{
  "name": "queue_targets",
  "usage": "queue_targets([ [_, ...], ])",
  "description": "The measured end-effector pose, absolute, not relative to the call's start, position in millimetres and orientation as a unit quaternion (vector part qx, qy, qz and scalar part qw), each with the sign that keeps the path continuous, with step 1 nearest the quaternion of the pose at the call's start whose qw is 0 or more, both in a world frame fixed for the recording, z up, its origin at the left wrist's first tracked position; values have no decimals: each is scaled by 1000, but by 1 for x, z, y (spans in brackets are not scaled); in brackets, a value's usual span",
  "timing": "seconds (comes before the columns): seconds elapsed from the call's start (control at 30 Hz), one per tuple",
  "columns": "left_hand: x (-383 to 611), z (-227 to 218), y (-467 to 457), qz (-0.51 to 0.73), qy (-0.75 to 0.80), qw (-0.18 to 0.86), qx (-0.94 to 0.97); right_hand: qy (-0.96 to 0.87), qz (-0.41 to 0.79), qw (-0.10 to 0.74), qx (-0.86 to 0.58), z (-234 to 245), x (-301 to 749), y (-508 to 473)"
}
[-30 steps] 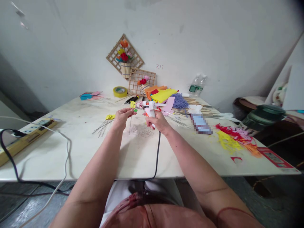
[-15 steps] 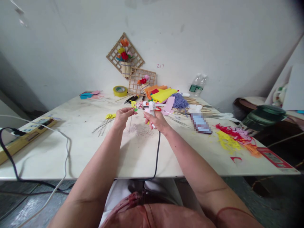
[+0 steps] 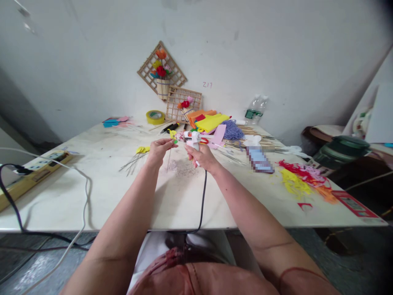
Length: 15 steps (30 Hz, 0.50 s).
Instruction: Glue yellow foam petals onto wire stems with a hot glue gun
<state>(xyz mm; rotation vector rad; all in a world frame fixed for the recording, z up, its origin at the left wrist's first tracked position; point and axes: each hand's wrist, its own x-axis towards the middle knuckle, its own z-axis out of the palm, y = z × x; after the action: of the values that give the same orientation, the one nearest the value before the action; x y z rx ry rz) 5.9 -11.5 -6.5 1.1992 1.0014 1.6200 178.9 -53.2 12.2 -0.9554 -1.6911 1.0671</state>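
Note:
My left hand (image 3: 159,151) is closed in a pinch at a small yellow craft flower (image 3: 172,134) with a green piece (image 3: 175,141) by the fingertips. A thin stem seems to hang below that hand. My right hand (image 3: 203,157) is wrapped round the handle of a white hot glue gun (image 3: 195,141), its black cord running down over the table's front edge. The gun's tip points left, toward the flower; whether they touch is too small to tell. Left of my left hand lie thin wire stems with yellow pieces (image 3: 143,150).
A power strip (image 3: 38,172) with cables lies at left. Behind my hands are yellow tape (image 3: 155,117), felt sheets (image 3: 212,122), purple yarn (image 3: 233,130) and two lattice flower pieces. At right lie a phone (image 3: 260,159) and felt scraps (image 3: 296,183).
Almost nothing has shifted. Both hands stay in place, with the glue gun still near the yellow flower.

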Motion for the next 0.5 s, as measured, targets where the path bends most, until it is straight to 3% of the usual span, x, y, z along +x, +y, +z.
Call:
queue_targets([
  [0.5, 7, -7, -12, 650, 400, 435, 477, -691, 416, 456, -376, 11, 178, -53],
])
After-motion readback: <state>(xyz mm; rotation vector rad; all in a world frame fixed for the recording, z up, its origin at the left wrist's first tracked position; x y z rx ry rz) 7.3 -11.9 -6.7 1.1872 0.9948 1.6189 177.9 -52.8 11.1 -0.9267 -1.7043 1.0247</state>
